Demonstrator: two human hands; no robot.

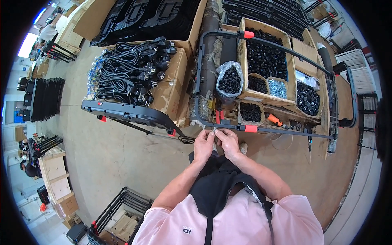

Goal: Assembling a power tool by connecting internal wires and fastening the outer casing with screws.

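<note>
My left hand (203, 143) and my right hand (228, 141) meet at the near edge of a workbench, fingertips pinched close together. Something small and pale seems to be between them, too tiny to name. Just beyond my fingers runs the near bar of a black tubular frame (281, 131) with red clips (250, 128), which lies across the bench. A red-handled tool (219, 116) sits just past that bar. To the left of my hands is a long black plastic housing (132, 113) with red parts, and a black cable loop (186, 139) hangs beside it.
Black power cords (130, 73) are heaped on a carton (173, 87). Wooden bins hold black caps (267, 53) and screws (277, 88); a plastic bag (229, 81) and a small box (250, 112) hold black parts. An orange-handled screwdriver (274, 119) lies nearby. More frames (126, 200) stand behind left.
</note>
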